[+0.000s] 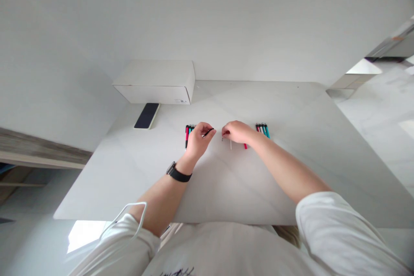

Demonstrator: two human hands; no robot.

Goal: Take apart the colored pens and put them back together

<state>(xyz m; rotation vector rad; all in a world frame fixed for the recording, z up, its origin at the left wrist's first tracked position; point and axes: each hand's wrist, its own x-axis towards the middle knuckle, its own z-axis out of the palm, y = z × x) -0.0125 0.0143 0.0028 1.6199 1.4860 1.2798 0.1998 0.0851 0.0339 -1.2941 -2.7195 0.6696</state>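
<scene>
Pinched on a black pen [208, 132], your left hand [201, 137] looks firm; your right hand [234, 132], grip unclear, could nudge the red pen [245, 146] beside it.

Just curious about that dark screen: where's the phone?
In the head view, the phone lies on the white tabletop, just in front of the white box, left of the person's left hand.

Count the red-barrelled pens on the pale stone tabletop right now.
3 visible: one red-barrelled pen in the left group, one in the right group, and a red pen end below the right hand. The hands may hide more.
</scene>
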